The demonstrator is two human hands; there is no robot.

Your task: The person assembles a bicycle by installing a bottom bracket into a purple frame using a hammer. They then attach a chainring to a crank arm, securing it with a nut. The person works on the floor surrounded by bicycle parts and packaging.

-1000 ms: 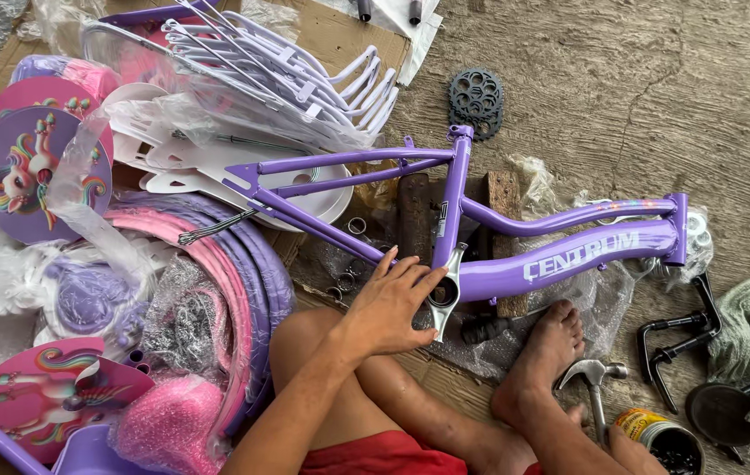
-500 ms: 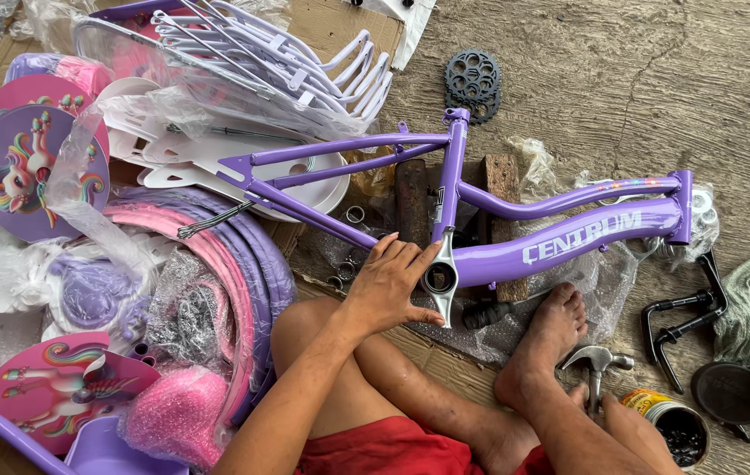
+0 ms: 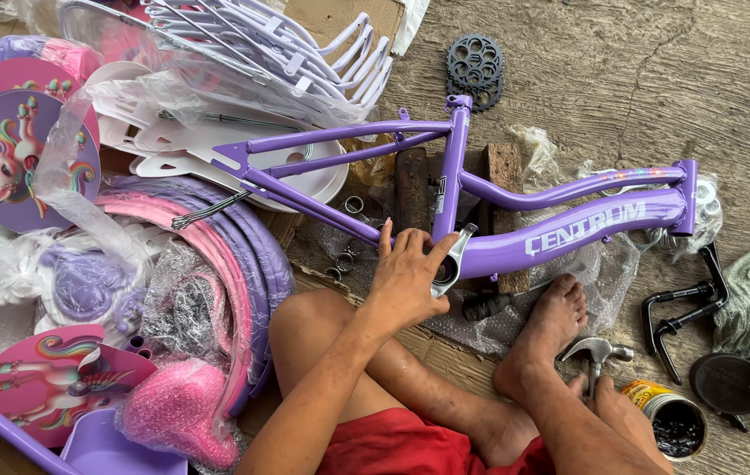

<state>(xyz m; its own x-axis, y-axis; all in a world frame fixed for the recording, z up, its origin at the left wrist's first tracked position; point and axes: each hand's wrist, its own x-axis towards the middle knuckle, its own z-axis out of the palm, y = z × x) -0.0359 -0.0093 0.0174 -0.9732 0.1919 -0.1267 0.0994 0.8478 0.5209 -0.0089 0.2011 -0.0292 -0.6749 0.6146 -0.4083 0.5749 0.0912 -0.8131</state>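
Fingers (image 3: 410,251) of left hand (image 3: 406,281) spread over purple steel bicycle frame's (image 3: 568,237) bottom bracket; right hand (image 3: 608,396) clamped on steel claw hammer (image 3: 597,352); unsecured frame could shift.

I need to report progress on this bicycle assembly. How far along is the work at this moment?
Early stage. Done: parts are unpacked, and the purple frame lies bare on the floor. In hand: the left hand presses on the frame's bottom bracket, and the right hand holds a hammer beside an open grease can. Left: the sprocket, crank, tyres and pink saddle lie loose, unmounted.
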